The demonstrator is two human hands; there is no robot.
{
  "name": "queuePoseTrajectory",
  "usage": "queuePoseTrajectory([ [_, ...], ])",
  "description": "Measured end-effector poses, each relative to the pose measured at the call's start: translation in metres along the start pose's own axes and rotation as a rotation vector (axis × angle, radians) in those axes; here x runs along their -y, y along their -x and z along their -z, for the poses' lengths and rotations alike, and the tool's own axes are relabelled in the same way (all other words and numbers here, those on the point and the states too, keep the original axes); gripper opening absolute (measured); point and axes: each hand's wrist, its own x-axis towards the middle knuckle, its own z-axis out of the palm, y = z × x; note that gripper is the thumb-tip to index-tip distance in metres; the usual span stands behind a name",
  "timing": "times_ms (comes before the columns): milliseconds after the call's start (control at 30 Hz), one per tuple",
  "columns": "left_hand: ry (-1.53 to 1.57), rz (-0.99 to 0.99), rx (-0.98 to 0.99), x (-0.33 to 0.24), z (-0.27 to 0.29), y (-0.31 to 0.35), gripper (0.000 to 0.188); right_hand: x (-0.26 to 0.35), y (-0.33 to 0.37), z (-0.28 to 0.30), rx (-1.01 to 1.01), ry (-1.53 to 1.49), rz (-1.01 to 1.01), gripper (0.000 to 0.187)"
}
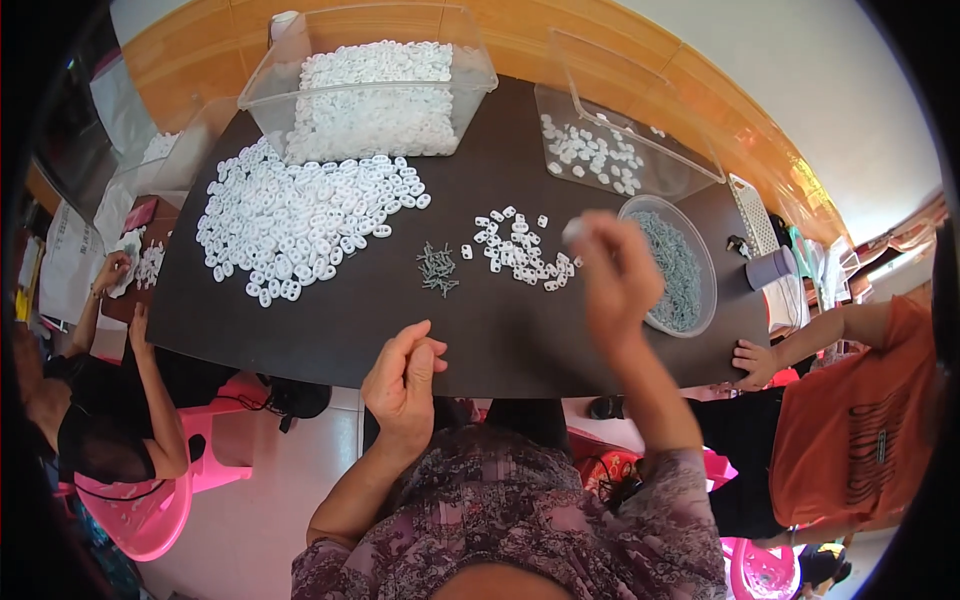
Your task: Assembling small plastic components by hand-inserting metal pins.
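Note:
My right hand [622,278] is raised over the table's right half, somewhat blurred. A small white plastic piece [573,231] shows at its fingertips. Close to the table's front edge is my left hand [403,385], its fingers curled and pressed together; whatever may be inside them is hidden. Between and beyond my hands lie a small heap of grey screws [437,268] and a loose group of small white plastic parts [520,250]. To the left spreads a big pile of white oval two-holed plastic pieces [290,215].
A clear bin [470,92] heaped with white pieces stands behind the pile. Another clear bin [690,165] at the back right holds scattered white pieces. A round tub [712,290] of grey screws sits beside my right hand. People are at both sides; one hand [755,363] rests on the table's right edge.

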Motion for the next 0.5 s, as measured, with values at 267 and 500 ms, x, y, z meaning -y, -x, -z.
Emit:
queuePoseTrajectory([
  [267, -0.095, -0.025, 0.006, 0.001, -0.007, -0.016, 0.014, -0.096, -0.16, 0.003, -0.05, 0.497, 0.196, 0.011],
  [500, -0.221, -0.042, 0.058, -0.002, -0.002, -0.026, 0.013, -0.109, -0.158, -0.002, 0.022, 0.722, 0.399, 0.014],
])
